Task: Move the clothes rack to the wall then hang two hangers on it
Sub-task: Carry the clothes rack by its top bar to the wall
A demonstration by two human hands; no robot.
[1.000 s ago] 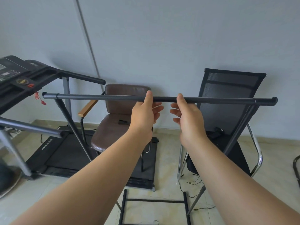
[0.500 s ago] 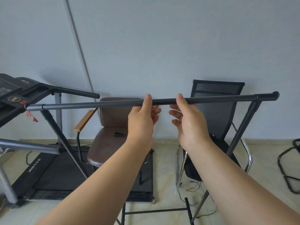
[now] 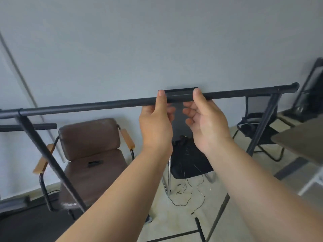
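Place looked like a spare room in a home or small office, used for storage. Plain grey wall (image 3: 157, 41), pale tiled floor (image 3: 188, 217). A brown padded armchair (image 3: 90, 154) stood against the wall, a black mesh chair (image 3: 190, 161) beside it, loose cables (image 3: 190, 194) under that. Treadmill rail (image 3: 28, 126) at left. Surface (image 3: 302, 142) at right edge.

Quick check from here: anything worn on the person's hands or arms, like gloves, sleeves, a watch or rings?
Nothing that shows. The left hand and right hand are bare, with no gloves, and no rings on the visible fingers. Both forearms are uncovered down to the bottom edge of the view, with no sleeve cuff, watch or wristband. The thumbnails are short and plain.
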